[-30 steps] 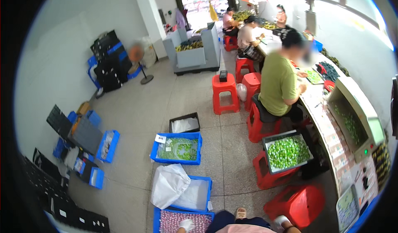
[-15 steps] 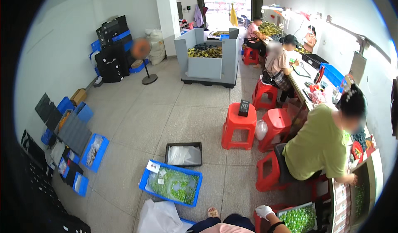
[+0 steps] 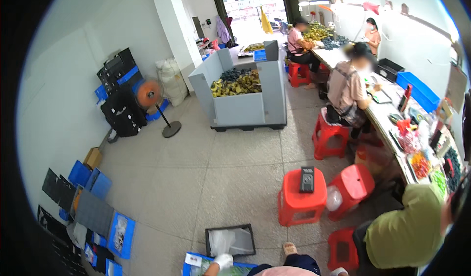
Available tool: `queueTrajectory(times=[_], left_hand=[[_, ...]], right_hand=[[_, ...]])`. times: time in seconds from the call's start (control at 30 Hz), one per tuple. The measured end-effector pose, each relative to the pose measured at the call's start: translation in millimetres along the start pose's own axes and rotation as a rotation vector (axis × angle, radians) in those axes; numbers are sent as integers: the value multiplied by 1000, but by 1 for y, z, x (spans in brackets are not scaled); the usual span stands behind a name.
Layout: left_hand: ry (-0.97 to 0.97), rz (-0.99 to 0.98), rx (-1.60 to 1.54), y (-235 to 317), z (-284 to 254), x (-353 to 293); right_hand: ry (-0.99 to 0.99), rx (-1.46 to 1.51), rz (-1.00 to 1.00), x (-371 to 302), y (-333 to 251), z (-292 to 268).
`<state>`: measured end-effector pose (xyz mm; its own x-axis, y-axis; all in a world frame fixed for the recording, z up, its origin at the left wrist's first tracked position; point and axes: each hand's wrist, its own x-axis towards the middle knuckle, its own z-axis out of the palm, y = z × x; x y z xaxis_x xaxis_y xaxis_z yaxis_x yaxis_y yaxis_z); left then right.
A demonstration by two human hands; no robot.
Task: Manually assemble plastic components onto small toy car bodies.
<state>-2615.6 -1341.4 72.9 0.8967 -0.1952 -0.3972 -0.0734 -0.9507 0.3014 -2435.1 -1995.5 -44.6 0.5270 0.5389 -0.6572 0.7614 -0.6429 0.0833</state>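
My left hand (image 3: 224, 261), in a white glove, is at the lower edge, over the far side of a blue crate (image 3: 188, 264) with clear plastic and green pieces inside. The fingers are too small and bunched to show whether they grip anything. Just beyond the hand lies a black tray (image 3: 252, 239) holding a pale plastic bag (image 3: 221, 241). A small whitish shape, cut by the lower edge right of my legs, may be my right hand (image 3: 339, 272); its fingers do not show. My foot in a sandal (image 3: 290, 248) stands between.
Red stools (image 3: 302, 190) stand to the right, one bearing a small black box (image 3: 307, 179). A person in green (image 3: 407, 227) sits near a long workbench (image 3: 387, 110), where others work farther along. A grey bin (image 3: 238, 110), a fan (image 3: 149, 94) and stacked cases (image 3: 122, 101) stand farther off.
The view has swung, dropping the crates and the person in green toward the lower edge. My left hand has come into view at the blue crate. My right hand has left the tray of green pieces.
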Motion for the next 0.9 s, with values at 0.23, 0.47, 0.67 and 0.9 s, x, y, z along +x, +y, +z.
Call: queueTrajectory(times=[0.23,0.47,0.67,0.9], left_hand=[[-39,-318,-260,-93,10,14],[-63,-578,-225,-247,-66,30],[-122,-757,-200,-376,-163,36],[543,-1223,-1659,-644,-332,145]], right_hand=[[244,367,-377,286,-12,-465],[344,778,-319,463,-143,-732],[7,113,-479,604,-136,-698],[-226,-115,-292,723,-106,-598]])
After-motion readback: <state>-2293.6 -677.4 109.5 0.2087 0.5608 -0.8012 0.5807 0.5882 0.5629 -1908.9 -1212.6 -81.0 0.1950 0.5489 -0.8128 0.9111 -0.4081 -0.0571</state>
